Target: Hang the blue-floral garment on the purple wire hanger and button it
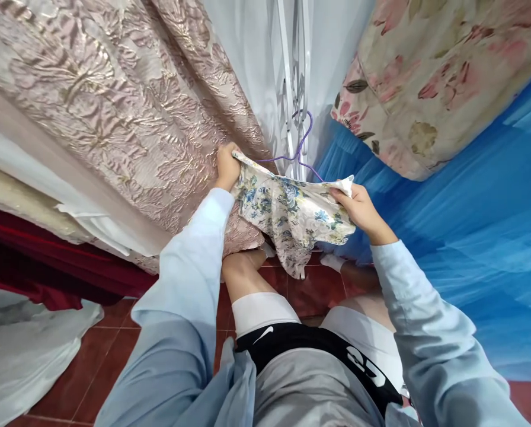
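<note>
Between my hands a white garment point(292, 207) with blue and yellow flowers is stretched wide, its lower part hanging in folds. My left hand point(228, 167) is closed on its upper left corner, in front of the pink brocade. At the upper right corner, my right hand point(358, 206) pinches the cloth between thumb and fingers. A purple hanger point(299, 148) rises behind the garment's top edge, its hook near white metal bars point(287, 71). Whether the hanger is attached to the garment is hidden. The exact kind of garment cannot be made out.
Pink-gold brocade point(114, 89) hangs at the left, beside dark red cloth point(34, 255). Blue tulle point(461, 225) and a cream floral cloth point(438, 89) hang at the right. White sheeting point(29, 350) lies at the lower left on red floor tiles point(109, 362).
</note>
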Motion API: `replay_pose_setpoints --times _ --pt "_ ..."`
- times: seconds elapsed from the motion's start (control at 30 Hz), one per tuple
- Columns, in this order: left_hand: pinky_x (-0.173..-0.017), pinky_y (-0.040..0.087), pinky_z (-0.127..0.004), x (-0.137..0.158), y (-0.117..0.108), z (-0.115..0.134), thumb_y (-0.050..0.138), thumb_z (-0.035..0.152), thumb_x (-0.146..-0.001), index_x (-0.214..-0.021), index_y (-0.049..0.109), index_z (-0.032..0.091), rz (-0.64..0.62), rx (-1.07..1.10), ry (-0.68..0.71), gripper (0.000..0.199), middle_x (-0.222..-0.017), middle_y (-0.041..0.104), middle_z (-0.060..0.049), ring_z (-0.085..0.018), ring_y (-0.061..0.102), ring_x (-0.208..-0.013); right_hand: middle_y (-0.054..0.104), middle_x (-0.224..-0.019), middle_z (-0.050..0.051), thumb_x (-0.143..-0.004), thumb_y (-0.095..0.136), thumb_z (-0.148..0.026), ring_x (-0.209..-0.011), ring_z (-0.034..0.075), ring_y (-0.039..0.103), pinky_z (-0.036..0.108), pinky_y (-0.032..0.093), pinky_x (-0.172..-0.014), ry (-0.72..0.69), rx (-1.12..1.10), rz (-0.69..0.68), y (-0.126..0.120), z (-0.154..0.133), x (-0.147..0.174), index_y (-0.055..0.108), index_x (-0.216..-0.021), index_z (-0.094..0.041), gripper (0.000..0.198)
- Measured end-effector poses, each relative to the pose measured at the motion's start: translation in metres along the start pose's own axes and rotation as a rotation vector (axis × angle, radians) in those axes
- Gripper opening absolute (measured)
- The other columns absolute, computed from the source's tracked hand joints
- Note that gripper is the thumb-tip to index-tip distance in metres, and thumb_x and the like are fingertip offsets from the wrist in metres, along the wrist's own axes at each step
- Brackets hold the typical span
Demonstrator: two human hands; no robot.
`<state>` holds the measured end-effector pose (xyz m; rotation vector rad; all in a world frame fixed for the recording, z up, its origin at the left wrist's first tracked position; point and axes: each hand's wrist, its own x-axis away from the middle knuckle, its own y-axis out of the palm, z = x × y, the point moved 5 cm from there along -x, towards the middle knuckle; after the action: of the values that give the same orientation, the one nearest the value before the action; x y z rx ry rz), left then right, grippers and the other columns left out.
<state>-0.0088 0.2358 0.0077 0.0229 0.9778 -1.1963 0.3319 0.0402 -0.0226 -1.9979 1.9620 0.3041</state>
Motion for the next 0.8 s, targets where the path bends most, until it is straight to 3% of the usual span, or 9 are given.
replay_pose_setpoints --times 0.07,0.2,0.3,0.33,0.47,0.63,0.73,0.8 --pt "-0.104 0.042 -0.039 -0.018 0.01 0.014 0.062 0.016 -0.09 -0.086 0.06 0.017 -0.028 0.047 0.012 0.004 -0.1 0.066 -0.009 -0.023 0.059 -0.109 0.062 -0.074 0.0 -0.08 0.071 -0.054 -0.07 0.017 0.057 0.029 0.048 -0.066 0.03 -0.036 0.04 -0.008 0.003 0.002 0.069 -0.085 -0.019 0.036" --pt "-0.099 0.047 -0.035 -0.016 0.026 0.035 0.068 0.019 -0.088 -0.111 0.06 0.017 -0.235 0.138 0.011 0.025 -0.117 0.066 -0.009 -0.02 0.06 -0.11 0.065 -0.081 -0.001 -0.081 0.074 -0.052 -0.074 0.017 0.061 0.028 0.052 -0.069 0.041 -0.083 0.069 -0.022 0.011 0.006 0.068 -0.094 -0.023 0.033" --pt "-0.091 0.049 -0.035 0.017 0.027 0.042 0.059 0.029 -0.095 -0.097 0.064 0.016 -0.395 0.083 0.032 0.014 -0.102 0.068 -0.008 -0.02 0.062 -0.096 0.068 -0.084 0.0 -0.083 0.074 -0.054 -0.075 0.017 0.062 0.029 0.053 -0.07 0.021 -0.035 0.146 -0.033 0.016 0.007 0.067 -0.095 -0.022 0.034" --pt "-0.086 0.049 -0.035 0.03 0.024 0.044 0.054 0.033 -0.098 -0.087 0.063 0.017 -0.423 0.061 0.048 0.021 -0.092 0.068 -0.007 -0.02 0.061 -0.089 0.068 -0.082 0.0 -0.083 0.074 -0.055 -0.074 0.017 0.062 0.029 0.052 -0.069 0.033 -0.012 0.166 -0.036 0.018 0.007 0.068 -0.093 -0.022 0.035" --pt "-0.071 0.046 -0.03 0.063 0.006 0.064 0.049 0.042 -0.101 -0.068 0.052 0.019 -0.343 0.059 0.153 0.041 -0.068 0.054 -0.001 -0.017 0.053 -0.069 0.067 -0.071 0.001 -0.08 0.078 -0.055 -0.062 0.016 0.058 0.028 0.048 -0.057 0.172 -0.012 0.101 -0.038 0.012 -0.003 0.069 -0.084 -0.018 0.038" --pt "-0.079 0.048 -0.033 0.054 0.002 0.114 0.051 0.046 -0.102 -0.075 0.056 0.019 -0.24 0.1 0.285 0.038 -0.076 0.057 -0.003 -0.019 0.058 -0.081 0.066 -0.07 0.001 -0.075 0.085 -0.051 -0.058 0.015 0.056 0.028 0.05 -0.055 0.341 -0.227 0.015 -0.04 -0.02 -0.02 0.067 -0.08 -0.023 0.034" --pt "-0.088 0.05 -0.039 0.042 0.014 0.14 0.053 0.053 -0.1 -0.08 0.057 0.02 -0.28 0.075 0.32 0.039 -0.083 0.058 -0.006 -0.024 0.062 -0.093 0.055 -0.066 -0.003 -0.08 0.082 -0.047 -0.055 0.012 0.05 0.025 0.047 -0.053 0.301 -0.317 -0.002 -0.039 -0.04 -0.012 0.06 -0.077 -0.026 0.03" --pt "-0.094 0.05 -0.044 0.044 0.023 0.15 0.055 0.058 -0.098 -0.082 0.057 0.02 -0.317 0.047 0.308 0.041 -0.086 0.057 -0.007 -0.028 0.063 -0.101 0.05 -0.064 -0.003 -0.087 0.072 -0.052 -0.053 0.012 0.047 0.026 0.045 -0.051 0.224 -0.248 0.004 -0.035 -0.049 0.005 0.056 -0.075 -0.026 0.033"
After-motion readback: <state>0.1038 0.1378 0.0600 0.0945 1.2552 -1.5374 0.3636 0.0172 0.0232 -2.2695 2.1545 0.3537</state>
